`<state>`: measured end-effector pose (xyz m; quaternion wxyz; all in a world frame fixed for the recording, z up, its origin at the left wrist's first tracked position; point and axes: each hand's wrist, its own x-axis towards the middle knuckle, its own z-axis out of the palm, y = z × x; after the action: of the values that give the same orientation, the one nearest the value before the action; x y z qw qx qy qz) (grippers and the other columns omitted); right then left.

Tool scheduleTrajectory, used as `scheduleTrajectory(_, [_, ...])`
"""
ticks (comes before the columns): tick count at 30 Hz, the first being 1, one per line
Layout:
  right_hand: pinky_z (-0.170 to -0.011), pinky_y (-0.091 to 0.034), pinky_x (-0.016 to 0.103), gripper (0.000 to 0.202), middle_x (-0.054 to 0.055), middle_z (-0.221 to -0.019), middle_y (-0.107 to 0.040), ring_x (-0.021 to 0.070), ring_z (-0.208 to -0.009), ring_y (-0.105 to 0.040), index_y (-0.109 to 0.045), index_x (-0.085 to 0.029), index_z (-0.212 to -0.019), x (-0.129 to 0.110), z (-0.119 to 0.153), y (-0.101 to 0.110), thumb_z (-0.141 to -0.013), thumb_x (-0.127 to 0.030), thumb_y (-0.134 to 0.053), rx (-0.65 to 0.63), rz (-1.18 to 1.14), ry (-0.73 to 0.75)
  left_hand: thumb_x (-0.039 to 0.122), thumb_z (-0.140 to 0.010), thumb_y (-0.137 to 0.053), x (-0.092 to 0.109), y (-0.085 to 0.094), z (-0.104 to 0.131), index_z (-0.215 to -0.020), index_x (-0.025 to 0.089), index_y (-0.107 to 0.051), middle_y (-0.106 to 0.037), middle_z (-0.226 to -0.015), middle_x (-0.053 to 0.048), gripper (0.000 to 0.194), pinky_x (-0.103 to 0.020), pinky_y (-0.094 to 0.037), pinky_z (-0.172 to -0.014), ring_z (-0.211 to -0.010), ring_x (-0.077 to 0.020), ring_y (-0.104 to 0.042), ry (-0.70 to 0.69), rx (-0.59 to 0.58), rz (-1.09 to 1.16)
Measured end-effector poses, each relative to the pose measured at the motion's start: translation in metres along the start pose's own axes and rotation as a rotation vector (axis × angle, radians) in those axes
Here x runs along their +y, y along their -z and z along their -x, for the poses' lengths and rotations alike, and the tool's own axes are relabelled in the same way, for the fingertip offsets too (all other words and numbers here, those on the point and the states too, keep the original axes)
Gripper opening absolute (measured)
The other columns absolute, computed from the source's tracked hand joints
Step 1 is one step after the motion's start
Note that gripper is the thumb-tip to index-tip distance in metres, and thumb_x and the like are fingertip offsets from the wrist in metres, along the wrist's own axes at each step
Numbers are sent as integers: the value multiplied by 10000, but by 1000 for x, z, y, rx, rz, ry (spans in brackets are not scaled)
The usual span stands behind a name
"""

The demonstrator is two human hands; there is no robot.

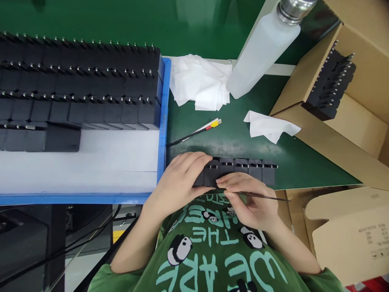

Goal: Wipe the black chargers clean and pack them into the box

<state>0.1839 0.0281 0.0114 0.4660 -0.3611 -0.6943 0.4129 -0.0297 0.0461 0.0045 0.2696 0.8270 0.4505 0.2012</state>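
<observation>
A short row of black plug adapters (254, 172), metal prongs up, lies along the front edge of the green table. My left hand (182, 176) wraps round the row's left end, fingers over the far side and thumb on the near side. My right hand (251, 196) is closed in a pinch on a thin dark stick (273, 198), which points out to the right; its exact kind is unclear. The right fingertips rest at the near side of the adapters and hide part of them.
A blue-rimmed tray (164, 101) at left holds rows of black adapters (106, 109). Behind my hands lie a USB cable (209, 126), white wipes (200, 81) and a single wipe (270, 125). A bottle (264, 50) stands farther back. At right, a cardboard box (331, 150) contains more adapters.
</observation>
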Motion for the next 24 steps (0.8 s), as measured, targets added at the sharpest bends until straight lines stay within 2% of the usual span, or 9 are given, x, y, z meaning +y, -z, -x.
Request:
scheduleTrajectory(12, [-772,-648,398,302,92,-905,-744,236,-894,-749,-656,-179,-1044,1,0,-2,-818,21,-638,-14,7,15,340,-903,-666,1,0,-2,-1323,187,-490,-645,-1268,-133,480,-462,-520,-980,-1174,-298,-620,-6,15,-10])
scheduleTrajectory(14, [-769,-648,404,289,89,-904,-745,237,-887,-750,-661,-184,-1041,-4,-1,-1,-829,11,-640,-3,-30,-2,354,-900,-677,2,2,-1,-1361,178,-465,-621,-1314,-151,537,-470,-515,-1007,-1220,-305,-597,-19,33,-21])
scheduleTrajectory(16, [-748,-648,415,234,68,-880,-742,230,-847,-748,-664,-200,-1040,-11,-3,6,-872,-41,-628,101,-117,-44,361,-879,-711,4,6,2,-1370,183,-463,-581,-1371,-170,579,-496,-485,-1063,-1298,-318,-544,-89,104,-54])
scheduleTrajectory(19, [-683,-638,395,118,29,-820,-734,208,-738,-725,-679,-222,-1009,-21,-5,32,-911,-161,-657,422,-158,-10,225,-838,-759,10,13,13,-1217,246,-576,-642,-1290,-112,421,-525,-454,-1105,-1298,-296,-550,-227,235,-144])
scheduleTrajectory(21, [-603,-617,348,124,24,-836,-736,194,-688,-706,-697,-232,-1003,-20,-3,58,-890,-180,-698,644,-16,99,125,-826,-747,13,16,20,-1099,264,-629,-704,-1182,-69,329,-530,-466,-1086,-1230,-275,-600,-258,249,-210])
scheduleTrajectory(22, [-569,-602,325,160,27,-878,-740,184,-672,-701,-704,-237,-1017,-16,0,72,-877,-160,-708,703,89,136,102,-825,-740,15,17,23,-1073,260,-642,-719,-1162,-65,310,-533,-468,-1078,-1210,-274,-613,-257,236,-237])
scheduleTrajectory(24, [-579,-601,309,232,40,-1005,-737,173,-696,-712,-700,-251,-1065,-3,8,101,-876,-117,-683,677,372,141,102,-830,-737,16,16,27,-1035,242,-659,-728,-1168,-76,261,-544,-459,-1076,-1206,-284,-617,-259,201,-253])
